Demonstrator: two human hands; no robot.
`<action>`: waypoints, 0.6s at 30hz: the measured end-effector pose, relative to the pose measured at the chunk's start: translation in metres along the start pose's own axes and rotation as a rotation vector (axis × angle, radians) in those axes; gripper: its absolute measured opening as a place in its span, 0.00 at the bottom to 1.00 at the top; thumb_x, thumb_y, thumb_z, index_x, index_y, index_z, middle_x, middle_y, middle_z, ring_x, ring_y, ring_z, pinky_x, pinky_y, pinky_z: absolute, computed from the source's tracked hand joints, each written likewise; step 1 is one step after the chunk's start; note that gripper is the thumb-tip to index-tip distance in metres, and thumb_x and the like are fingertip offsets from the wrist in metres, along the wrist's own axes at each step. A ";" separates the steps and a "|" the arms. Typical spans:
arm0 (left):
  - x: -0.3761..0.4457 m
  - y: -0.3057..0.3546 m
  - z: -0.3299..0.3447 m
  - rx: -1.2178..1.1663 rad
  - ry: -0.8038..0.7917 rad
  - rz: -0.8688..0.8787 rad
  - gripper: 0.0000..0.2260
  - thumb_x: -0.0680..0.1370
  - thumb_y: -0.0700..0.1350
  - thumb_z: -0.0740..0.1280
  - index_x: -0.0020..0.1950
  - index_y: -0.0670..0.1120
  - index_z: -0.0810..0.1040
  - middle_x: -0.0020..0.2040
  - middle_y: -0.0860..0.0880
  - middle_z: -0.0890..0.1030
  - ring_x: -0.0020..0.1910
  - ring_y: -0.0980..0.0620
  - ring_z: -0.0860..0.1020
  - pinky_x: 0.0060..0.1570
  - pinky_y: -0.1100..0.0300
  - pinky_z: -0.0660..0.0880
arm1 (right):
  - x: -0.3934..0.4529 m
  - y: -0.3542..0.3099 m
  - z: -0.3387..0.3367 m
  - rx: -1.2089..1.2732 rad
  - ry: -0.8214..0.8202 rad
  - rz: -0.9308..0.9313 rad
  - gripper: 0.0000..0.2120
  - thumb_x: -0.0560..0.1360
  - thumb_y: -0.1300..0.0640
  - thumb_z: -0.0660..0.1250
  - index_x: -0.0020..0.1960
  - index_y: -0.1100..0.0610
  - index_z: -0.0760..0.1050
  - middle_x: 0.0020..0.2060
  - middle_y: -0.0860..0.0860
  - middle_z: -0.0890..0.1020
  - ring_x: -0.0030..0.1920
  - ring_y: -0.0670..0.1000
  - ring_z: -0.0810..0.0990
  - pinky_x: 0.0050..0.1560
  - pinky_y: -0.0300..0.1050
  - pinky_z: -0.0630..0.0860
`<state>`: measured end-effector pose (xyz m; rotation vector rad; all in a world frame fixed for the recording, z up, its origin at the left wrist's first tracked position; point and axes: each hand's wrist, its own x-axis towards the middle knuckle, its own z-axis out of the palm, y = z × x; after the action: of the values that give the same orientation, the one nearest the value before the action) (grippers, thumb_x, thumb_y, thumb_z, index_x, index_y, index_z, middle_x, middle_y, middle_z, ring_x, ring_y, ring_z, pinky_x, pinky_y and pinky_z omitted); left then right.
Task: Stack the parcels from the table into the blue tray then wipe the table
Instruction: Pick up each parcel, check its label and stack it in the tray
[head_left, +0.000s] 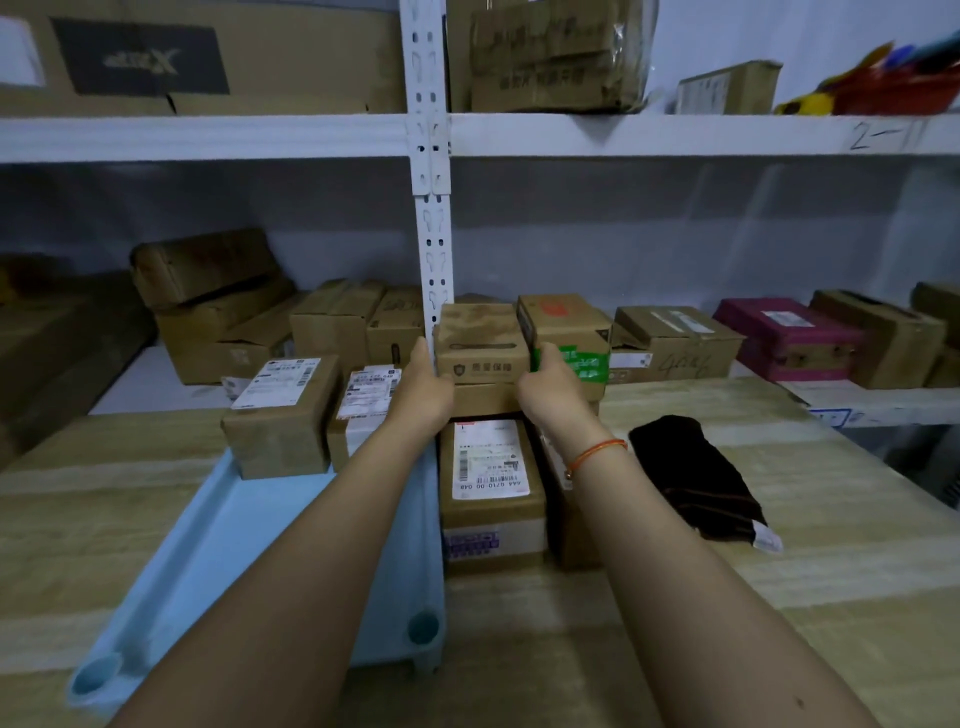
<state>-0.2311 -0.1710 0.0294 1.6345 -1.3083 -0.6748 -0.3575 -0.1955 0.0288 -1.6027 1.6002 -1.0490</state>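
A light blue tray (218, 545) lies on the wooden table (779, 597) at the left. Two labelled cardboard parcels (283, 415) stand at its far end. Right of the tray sits a parcel with a white shipping label (491, 483), and another parcel (566, 519) lies close beside it. Behind these, a small brown box (480, 345) is held from both sides: my left hand (423, 387) grips its left side and my right hand (550, 384) grips its right side. The box sits on top of another carton; whether it is lifted off it I cannot tell.
A dark cloth (696, 475) lies on the table to the right. White metal shelving (434, 208) stands right behind the table, its lower shelf crowded with cartons, among them a green-taped box (582, 343) and a magenta box (789, 338). More cartons fill the upper shelf.
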 end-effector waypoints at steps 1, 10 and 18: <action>0.004 0.000 0.000 -0.016 -0.012 -0.007 0.22 0.82 0.39 0.54 0.77 0.48 0.57 0.71 0.46 0.70 0.65 0.47 0.70 0.51 0.62 0.63 | 0.004 -0.002 0.003 -0.005 -0.015 0.008 0.16 0.76 0.64 0.56 0.63 0.58 0.70 0.60 0.56 0.77 0.61 0.60 0.75 0.60 0.55 0.75; 0.017 -0.012 0.006 -0.044 -0.063 -0.031 0.24 0.83 0.43 0.54 0.79 0.53 0.54 0.69 0.49 0.71 0.55 0.53 0.70 0.51 0.58 0.67 | 0.013 0.007 0.014 0.010 -0.049 0.005 0.16 0.75 0.64 0.57 0.61 0.54 0.70 0.57 0.54 0.79 0.60 0.58 0.75 0.60 0.54 0.75; 0.008 -0.010 0.006 -0.178 0.143 -0.056 0.13 0.81 0.51 0.57 0.64 0.50 0.73 0.54 0.51 0.78 0.51 0.50 0.76 0.54 0.50 0.75 | 0.001 0.008 0.011 0.121 0.004 -0.053 0.15 0.80 0.57 0.59 0.66 0.57 0.71 0.57 0.51 0.79 0.58 0.54 0.77 0.56 0.49 0.75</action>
<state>-0.2294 -0.1806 0.0189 1.5489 -1.0731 -0.6750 -0.3521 -0.1977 0.0164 -1.5700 1.4754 -1.1550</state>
